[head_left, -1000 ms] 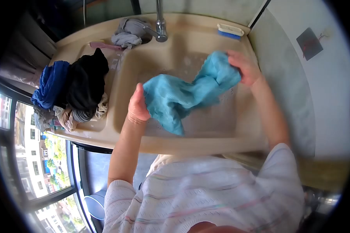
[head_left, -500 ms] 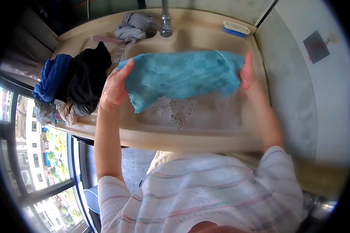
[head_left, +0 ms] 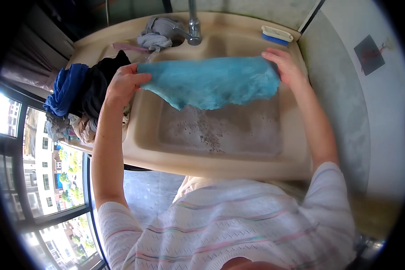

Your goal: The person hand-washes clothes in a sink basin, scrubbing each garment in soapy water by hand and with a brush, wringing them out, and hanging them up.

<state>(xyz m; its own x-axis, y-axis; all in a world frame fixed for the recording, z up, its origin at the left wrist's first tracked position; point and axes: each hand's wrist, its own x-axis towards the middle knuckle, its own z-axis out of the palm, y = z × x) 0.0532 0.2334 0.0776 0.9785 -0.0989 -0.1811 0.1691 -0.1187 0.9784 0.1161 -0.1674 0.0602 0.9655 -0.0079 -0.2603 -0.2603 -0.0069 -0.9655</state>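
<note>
A turquoise cloth point(head_left: 211, 81) hangs stretched sideways between my two hands, over the basin of a beige sink point(head_left: 216, 166). My left hand point(head_left: 126, 83) pinches its left end, near the dark clothes. At the right end, the fingers of my right hand point(head_left: 283, 66) are closed on the cloth's upper corner. The lower edge of the cloth is uneven and hangs above soapy water point(head_left: 211, 130) with bubbles.
To the left lie a blue garment point(head_left: 66, 87), a black garment point(head_left: 94, 90) and lighter clothes. Along the back are a grey cloth point(head_left: 157, 33), a pink-handled item point(head_left: 129, 47), the faucet point(head_left: 194, 29) and a brush point(head_left: 276, 35). A wall stands at the right.
The turquoise cloth went from bunched to spread wide, and now hangs narrower with its lower edge higher. My left hand has moved left and up; my right hand rose slightly.
</note>
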